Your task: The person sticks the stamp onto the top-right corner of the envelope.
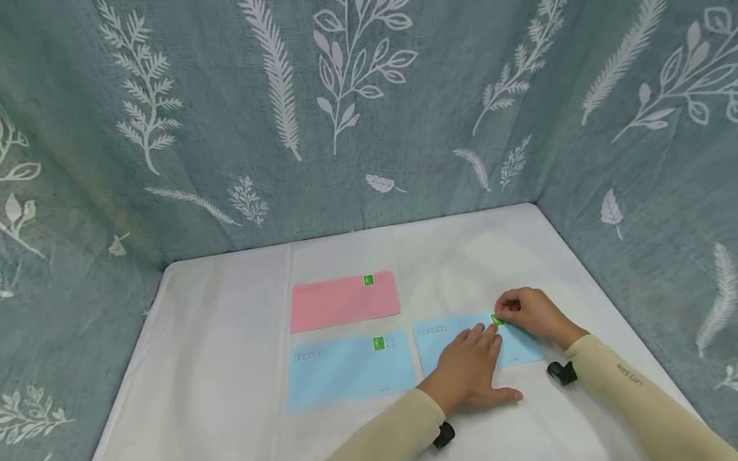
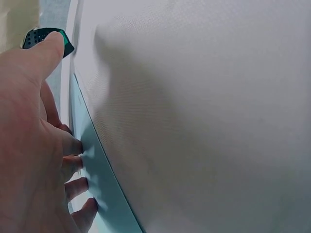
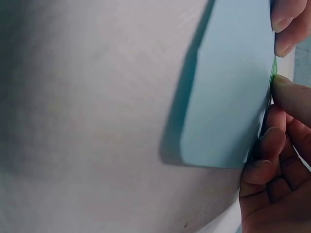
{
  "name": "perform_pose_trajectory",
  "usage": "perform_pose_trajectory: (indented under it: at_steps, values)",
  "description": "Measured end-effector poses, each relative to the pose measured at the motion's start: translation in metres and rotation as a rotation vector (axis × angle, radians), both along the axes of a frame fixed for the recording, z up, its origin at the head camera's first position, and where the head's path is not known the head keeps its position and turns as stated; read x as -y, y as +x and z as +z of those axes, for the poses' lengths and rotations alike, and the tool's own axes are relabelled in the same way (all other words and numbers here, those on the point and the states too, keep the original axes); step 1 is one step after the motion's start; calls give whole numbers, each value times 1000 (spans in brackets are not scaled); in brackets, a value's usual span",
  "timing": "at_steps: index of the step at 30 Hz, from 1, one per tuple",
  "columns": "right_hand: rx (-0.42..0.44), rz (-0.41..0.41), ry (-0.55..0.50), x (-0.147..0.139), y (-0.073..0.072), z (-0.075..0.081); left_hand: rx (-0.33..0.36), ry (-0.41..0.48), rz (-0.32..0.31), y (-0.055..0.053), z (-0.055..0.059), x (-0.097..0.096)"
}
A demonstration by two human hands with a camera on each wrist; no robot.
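Observation:
A blue envelope [image 1: 521, 349] lies at the right of the table, a row of small boxes printed at its upper left. My left hand [image 1: 469, 365] rests spread on it, thumb off to the right over the tablecloth. At the envelope's upper edge, my right hand [image 1: 533, 312] pinches a small green stamp [image 1: 496, 319], partly covered by the fingers. In the right wrist view the thumb presses beside a sliver of the stamp [image 3: 275, 68], other fingers curled at the envelope's edge. The left wrist view shows the left fingertips [image 2: 86, 148] on the blue paper.
Left of this envelope lies another blue envelope [image 1: 346, 381] bearing a green stamp [image 1: 378, 343]. Behind it is a pink envelope [image 1: 340, 304], also with a green stamp [image 1: 369, 280]. A white cloth [image 1: 225, 346] covers the table; leaf-patterned curtains [image 1: 219, 128] surround it.

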State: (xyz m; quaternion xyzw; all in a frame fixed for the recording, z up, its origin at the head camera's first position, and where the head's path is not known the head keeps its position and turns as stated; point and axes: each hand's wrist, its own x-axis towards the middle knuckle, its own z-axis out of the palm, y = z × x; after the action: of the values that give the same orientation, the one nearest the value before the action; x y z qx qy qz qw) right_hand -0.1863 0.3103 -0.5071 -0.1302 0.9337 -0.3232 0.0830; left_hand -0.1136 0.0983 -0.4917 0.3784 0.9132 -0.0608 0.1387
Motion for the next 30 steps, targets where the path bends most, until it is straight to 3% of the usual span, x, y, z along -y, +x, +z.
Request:
perform_pose_trajectory:
  at_steps: [6,17,30]
  values:
    - [26,13,-19,4,6,-7,-1,-3,6,7,-9,5]
    - [19,-15,-5,0,-2,-4,4,-14,-1,0,-5,2]
    - [33,-40,-4,0,0,-2,0,-10,14,0,-5,1]
